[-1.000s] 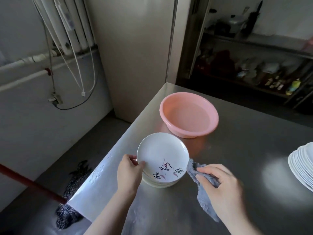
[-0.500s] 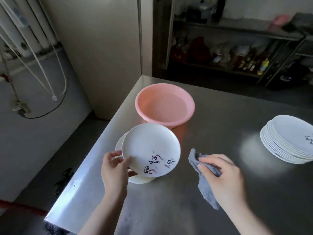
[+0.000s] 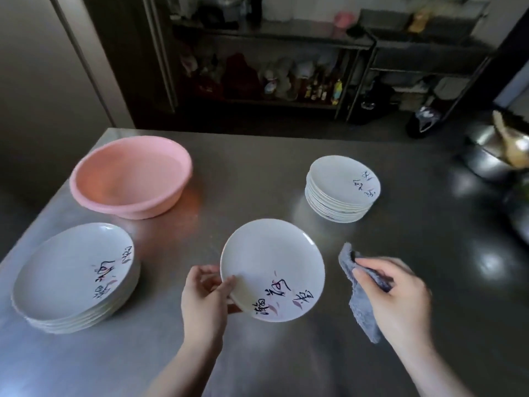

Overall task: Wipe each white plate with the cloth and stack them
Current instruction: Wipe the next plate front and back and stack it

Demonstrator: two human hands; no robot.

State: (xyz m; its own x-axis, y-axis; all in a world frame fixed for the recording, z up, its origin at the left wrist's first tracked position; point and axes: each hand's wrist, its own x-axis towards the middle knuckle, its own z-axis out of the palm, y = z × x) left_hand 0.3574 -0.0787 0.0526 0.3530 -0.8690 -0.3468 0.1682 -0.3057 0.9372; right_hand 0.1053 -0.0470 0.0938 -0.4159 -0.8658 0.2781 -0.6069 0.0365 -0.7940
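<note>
I'm holding one white plate (image 3: 272, 267) tilted above the near middle of the steel table (image 3: 257, 179), my left hand (image 3: 204, 305) pinching its near-left rim, thumb on the face, while my right hand (image 3: 398, 296) is gripping the grey cloth (image 3: 362, 299) just to the plate's right, apart from it, so I judge the cloth hand must be travelling left onto the face. The plate is looking glossy, with dark brushed characters and pinkish marks along its near edge. Outward, one plate stack (image 3: 74, 276) is sitting near left, a taller stack (image 3: 342, 187) far right, and a pink basin (image 3: 130, 176) far left.
</note>
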